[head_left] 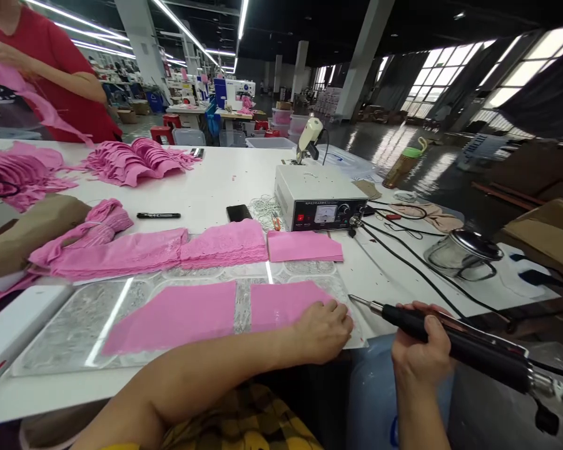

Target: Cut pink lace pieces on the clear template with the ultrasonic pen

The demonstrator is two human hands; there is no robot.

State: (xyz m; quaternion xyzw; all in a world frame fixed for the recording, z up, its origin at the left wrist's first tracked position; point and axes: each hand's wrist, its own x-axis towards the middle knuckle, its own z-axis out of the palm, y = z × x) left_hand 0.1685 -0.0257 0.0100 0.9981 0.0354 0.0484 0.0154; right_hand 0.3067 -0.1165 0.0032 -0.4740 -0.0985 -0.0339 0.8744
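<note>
My left hand (pixel 324 331) lies on the right end of a pink fabric piece (pixel 281 306), its fingers curled together at the edge. What the fingertips pinch is partly hidden. Left of it, beyond a narrow gap, lies a second pink fabric piece (pixel 178 315), flat on a clear, patterned mat (pixel 82 312). My right hand (pixel 422 347) is wrapped round a black welding pen (pixel 478 356) with a long metal tip. The tip points left and stops just right of my left hand, apart from the fabric.
Behind the mat lie pink fabric stacks (pixel 223 245). A control box (pixel 328 206) with a meter stands beyond, its black cables (pixel 413 262) running right. Nearby are a lidded glass mug (pixel 464 253), a phone (pixel 239 214) and a marker (pixel 158 215). A person in red (pixel 70 75) handles pink fabric.
</note>
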